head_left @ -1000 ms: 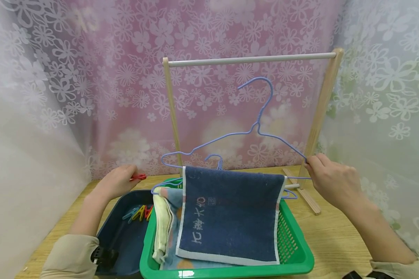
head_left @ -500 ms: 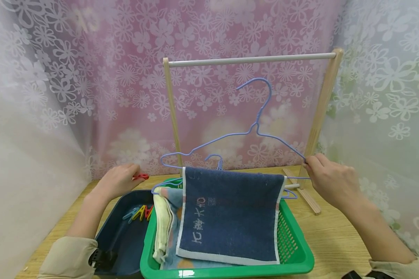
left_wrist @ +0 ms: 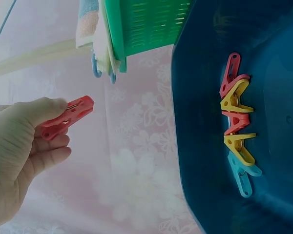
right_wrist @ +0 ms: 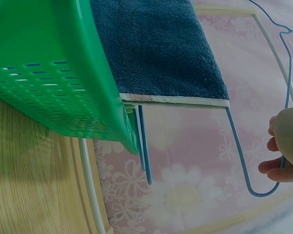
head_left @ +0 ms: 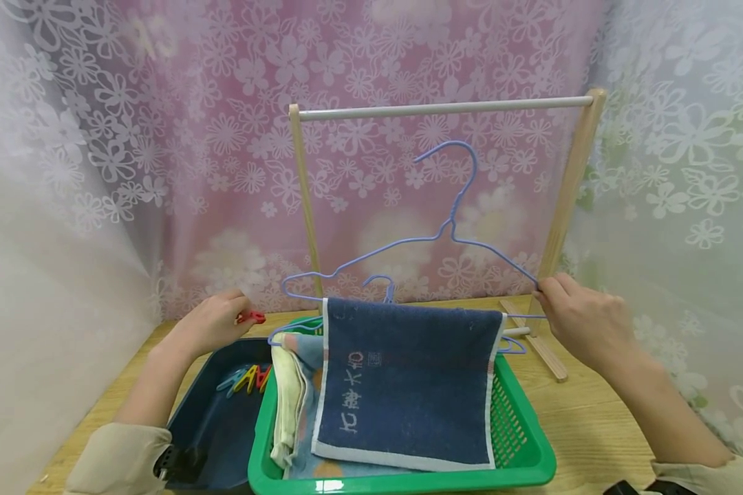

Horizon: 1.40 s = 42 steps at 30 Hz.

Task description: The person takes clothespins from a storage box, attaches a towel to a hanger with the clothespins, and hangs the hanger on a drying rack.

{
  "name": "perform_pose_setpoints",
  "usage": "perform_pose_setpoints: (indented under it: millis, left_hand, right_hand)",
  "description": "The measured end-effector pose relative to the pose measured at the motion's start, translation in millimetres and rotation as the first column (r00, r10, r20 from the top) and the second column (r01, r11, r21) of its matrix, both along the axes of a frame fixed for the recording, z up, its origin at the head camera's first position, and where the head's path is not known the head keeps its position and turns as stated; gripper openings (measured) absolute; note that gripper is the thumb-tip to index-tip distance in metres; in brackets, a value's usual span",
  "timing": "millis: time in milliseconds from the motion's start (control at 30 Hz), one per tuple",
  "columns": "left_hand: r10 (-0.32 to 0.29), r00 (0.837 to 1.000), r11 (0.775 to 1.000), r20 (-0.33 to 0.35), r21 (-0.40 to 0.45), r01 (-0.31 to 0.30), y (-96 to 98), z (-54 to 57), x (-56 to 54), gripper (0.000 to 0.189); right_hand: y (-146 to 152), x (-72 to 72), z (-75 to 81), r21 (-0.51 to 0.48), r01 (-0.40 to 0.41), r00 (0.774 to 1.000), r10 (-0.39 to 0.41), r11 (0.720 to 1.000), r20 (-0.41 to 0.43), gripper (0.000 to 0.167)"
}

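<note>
My left hand [head_left: 213, 322] pinches a red clothespin [left_wrist: 68, 117] between thumb and fingers, above the dark blue tub and left of the green basket. With my right hand [head_left: 585, 320] I grip the right end of a blue wire hanger [head_left: 396, 242], which stands upright with its hook up. A dark navy towel [head_left: 408, 385] with white edging is draped over the hanger's bottom bar and hangs down over the basket. The hanger's left end is free, a short way from the clothespin. Most of the hanger's bottom bar is hidden under the towel.
The green basket [head_left: 532, 440] holds a pale yellow towel [head_left: 289, 399], a patterned blue cloth and more hangers [head_left: 380, 280]. In the dark blue tub [left_wrist: 278, 195] lie several colored clothespins [left_wrist: 237, 124]. Behind stands a wooden rack with a white rail [head_left: 446, 108].
The hanger's hook has tipped slightly left and down, and my right hand has shifted a little left with it. My left hand, holding the clothespin, has barely moved.
</note>
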<state>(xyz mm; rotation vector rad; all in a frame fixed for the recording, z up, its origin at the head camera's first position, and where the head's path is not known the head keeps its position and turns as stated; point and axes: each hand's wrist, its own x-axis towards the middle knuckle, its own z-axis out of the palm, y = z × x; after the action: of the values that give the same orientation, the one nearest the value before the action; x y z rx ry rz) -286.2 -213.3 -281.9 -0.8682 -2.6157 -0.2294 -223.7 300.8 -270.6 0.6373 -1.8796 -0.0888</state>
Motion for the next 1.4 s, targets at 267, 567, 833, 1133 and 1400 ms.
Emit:
perform_pose_setpoints:
  millis: [267, 567, 833, 1133, 1400]
  left_hand:
    - [-0.022, 0.999, 1.000, 0.026, 0.004, 0.022, 2.0, 6.0, 5.4, 0.009]
    - [-0.096, 0.990, 0.995, -0.100, -0.033, 0.094, 4.7, 23.0, 18.5, 0.009]
    - [-0.173, 0.962, 0.985, -0.210, -0.053, 0.165, 14.2, 43.9, 32.2, 0.009]
    - [-0.247, 0.939, 0.969, -0.240, -0.047, 0.243, 32.2, 57.4, 49.0, 0.012]
    - [-0.263, 0.950, 0.965, -0.166, -0.018, 0.263, 61.5, 72.5, 65.9, 0.021]
  right_hand:
    - [-0.9, -0.6, 1.2, 0.003, -0.009, 1.000, 0.009, 1.000, -0.014, 0.045]
    - [-3.5, -0.3, 3.6, 0.012, -0.019, 1.000, 0.019, 1.000, -0.022, 0.043]
    - [-5.0, 0.1, 6.2, 0.020, -0.008, 1.000, 0.008, 1.000, -0.017, 0.047]
    - [-6.7, 0.2, 7.0, 0.016, -0.008, 1.000, 0.009, 1.000, -0.022, 0.047]
    - [-5.6, 1.4, 6.3, 0.017, -0.003, 1.000, 0.003, 1.000, -0.011, 0.044]
